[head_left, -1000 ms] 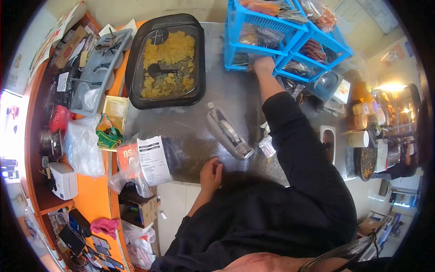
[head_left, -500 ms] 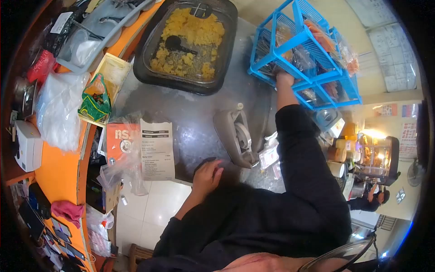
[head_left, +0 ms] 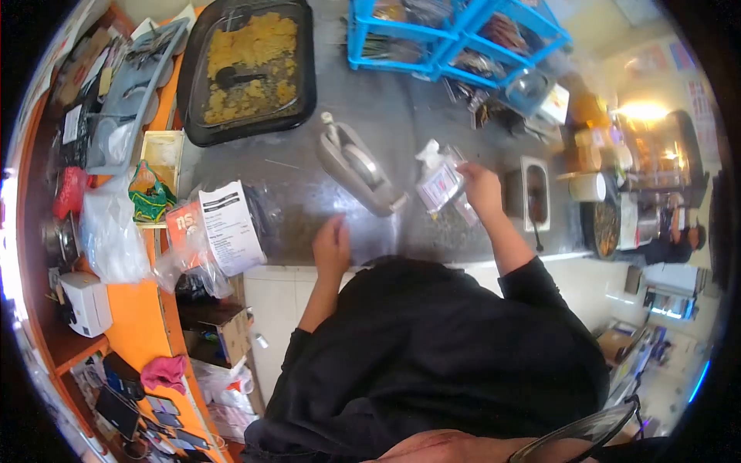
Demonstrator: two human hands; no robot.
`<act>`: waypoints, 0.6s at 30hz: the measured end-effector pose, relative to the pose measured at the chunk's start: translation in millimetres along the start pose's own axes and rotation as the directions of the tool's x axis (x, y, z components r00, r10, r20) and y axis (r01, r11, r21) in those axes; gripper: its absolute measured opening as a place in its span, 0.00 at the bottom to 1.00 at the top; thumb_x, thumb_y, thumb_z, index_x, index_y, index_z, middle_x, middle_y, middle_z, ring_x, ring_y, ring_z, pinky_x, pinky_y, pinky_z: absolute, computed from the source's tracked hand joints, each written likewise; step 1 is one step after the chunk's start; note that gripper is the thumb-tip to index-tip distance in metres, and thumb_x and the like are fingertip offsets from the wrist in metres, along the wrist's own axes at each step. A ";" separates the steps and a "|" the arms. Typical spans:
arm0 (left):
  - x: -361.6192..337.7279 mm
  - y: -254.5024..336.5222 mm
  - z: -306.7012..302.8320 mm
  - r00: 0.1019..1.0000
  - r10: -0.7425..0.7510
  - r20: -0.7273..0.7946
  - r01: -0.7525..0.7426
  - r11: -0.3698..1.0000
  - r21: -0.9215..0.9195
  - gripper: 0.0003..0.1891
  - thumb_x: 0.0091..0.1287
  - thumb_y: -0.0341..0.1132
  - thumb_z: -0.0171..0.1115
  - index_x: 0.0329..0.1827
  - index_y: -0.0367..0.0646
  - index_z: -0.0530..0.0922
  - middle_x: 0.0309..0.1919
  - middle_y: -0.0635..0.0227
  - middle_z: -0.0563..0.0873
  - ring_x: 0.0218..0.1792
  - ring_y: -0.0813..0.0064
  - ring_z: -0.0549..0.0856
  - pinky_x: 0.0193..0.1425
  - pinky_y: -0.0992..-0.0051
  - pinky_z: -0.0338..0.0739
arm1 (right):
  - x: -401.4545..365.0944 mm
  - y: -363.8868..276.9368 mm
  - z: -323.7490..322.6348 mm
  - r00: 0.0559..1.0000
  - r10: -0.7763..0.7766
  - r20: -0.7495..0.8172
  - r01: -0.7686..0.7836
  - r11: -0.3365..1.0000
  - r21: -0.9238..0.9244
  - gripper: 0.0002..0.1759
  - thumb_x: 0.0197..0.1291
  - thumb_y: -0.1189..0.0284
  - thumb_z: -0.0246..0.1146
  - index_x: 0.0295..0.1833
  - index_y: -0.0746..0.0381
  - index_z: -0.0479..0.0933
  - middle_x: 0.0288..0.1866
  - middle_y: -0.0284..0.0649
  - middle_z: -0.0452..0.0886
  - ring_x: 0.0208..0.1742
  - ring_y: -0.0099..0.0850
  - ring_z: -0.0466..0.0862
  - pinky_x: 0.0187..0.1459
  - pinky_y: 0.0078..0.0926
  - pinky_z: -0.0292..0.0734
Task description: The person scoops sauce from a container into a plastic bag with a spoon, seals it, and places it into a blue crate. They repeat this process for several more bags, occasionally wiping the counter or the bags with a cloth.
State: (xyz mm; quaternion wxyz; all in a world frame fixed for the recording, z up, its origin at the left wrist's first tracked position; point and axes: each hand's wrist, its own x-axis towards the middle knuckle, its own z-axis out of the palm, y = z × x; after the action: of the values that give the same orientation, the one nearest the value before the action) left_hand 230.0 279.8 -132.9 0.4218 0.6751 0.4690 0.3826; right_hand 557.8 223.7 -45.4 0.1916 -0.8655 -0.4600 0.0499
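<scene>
My right hand is at the small clear plastic packets with printed labels, its fingertips pinched at their right edge. To the left of these packets, a grey tape dispenser sits at a slant on the metal table. My left hand hovers by the table's front edge, fingers curled together, and nothing shows in them. A printed paper slip lies left of it, partly over an orange printed sheet and clear plastic.
A black tray of crumbly yellow food with a dark spoon is at the back left. Blue plastic baskets of packets stand at the back. A metal container is at right; an orange counter runs along the left.
My right hand has come out of the blue basket and down to the plastic packets. My left hand has shifted its pose slightly near the table edge. The camera view has moved too.
</scene>
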 end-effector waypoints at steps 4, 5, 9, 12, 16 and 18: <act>0.5 -9.9 2.0 0.996 0.083 -0.042 -0.086 0.994 -0.073 0.10 0.72 0.31 0.54 0.52 0.38 0.78 0.30 0.69 0.80 0.31 0.81 0.78 0.38 0.80 0.74 | -54.9 41.3 18.8 0.997 -0.003 -0.074 0.010 0.995 0.101 0.07 0.53 0.68 0.68 0.37 0.56 0.85 0.36 0.40 0.84 0.37 0.44 0.83 0.40 0.36 0.78; -2.2 -9.8 1.6 0.998 -0.056 0.003 0.055 0.982 -0.182 0.11 0.72 0.32 0.54 0.51 0.37 0.79 0.34 0.65 0.83 0.36 0.80 0.81 0.42 0.77 0.76 | -58.1 50.4 25.3 0.999 0.002 -0.054 0.005 0.992 0.124 0.06 0.53 0.68 0.68 0.35 0.58 0.86 0.37 0.39 0.84 0.38 0.43 0.83 0.40 0.36 0.77; -5.7 4.1 -0.3 0.999 0.005 -0.039 -0.018 0.943 -0.332 0.10 0.73 0.33 0.53 0.49 0.38 0.79 0.31 0.72 0.80 0.32 0.83 0.78 0.37 0.82 0.72 | -59.4 61.1 29.9 0.977 -0.066 -0.205 0.122 0.955 0.270 0.06 0.56 0.69 0.66 0.34 0.59 0.86 0.35 0.40 0.83 0.37 0.43 0.83 0.40 0.36 0.77; -24.3 45.4 8.2 0.995 -0.005 0.101 0.027 0.975 -0.222 0.10 0.72 0.33 0.56 0.50 0.38 0.78 0.29 0.71 0.81 0.31 0.83 0.77 0.37 0.81 0.73 | -63.6 45.7 2.0 0.936 -0.116 -0.331 0.200 0.952 0.234 0.05 0.56 0.70 0.67 0.34 0.58 0.86 0.34 0.40 0.83 0.36 0.41 0.83 0.39 0.34 0.77; -34.7 128.3 61.9 0.899 0.050 0.434 -0.004 0.994 -0.106 0.12 0.68 0.35 0.59 0.50 0.39 0.77 0.32 0.58 0.85 0.33 0.67 0.84 0.39 0.70 0.76 | -93.4 -8.7 -41.3 0.949 -0.178 -0.259 0.297 0.777 0.555 0.03 0.55 0.72 0.68 0.34 0.59 0.86 0.34 0.40 0.83 0.35 0.37 0.82 0.38 0.31 0.77; -39.3 153.8 79.6 0.852 0.002 0.524 0.031 0.998 -0.054 0.12 0.68 0.36 0.59 0.50 0.40 0.77 0.33 0.57 0.86 0.34 0.63 0.85 0.39 0.68 0.77 | -105.2 -22.8 -57.2 0.952 -0.222 -0.212 0.306 0.673 0.674 0.03 0.55 0.73 0.69 0.35 0.60 0.85 0.33 0.40 0.83 0.34 0.34 0.82 0.36 0.29 0.77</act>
State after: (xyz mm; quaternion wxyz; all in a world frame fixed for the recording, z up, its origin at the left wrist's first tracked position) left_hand 339.8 194.0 -22.9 0.5563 0.7372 0.3300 0.1953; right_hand 495.0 133.0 6.4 0.5350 -0.6539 -0.5154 0.1431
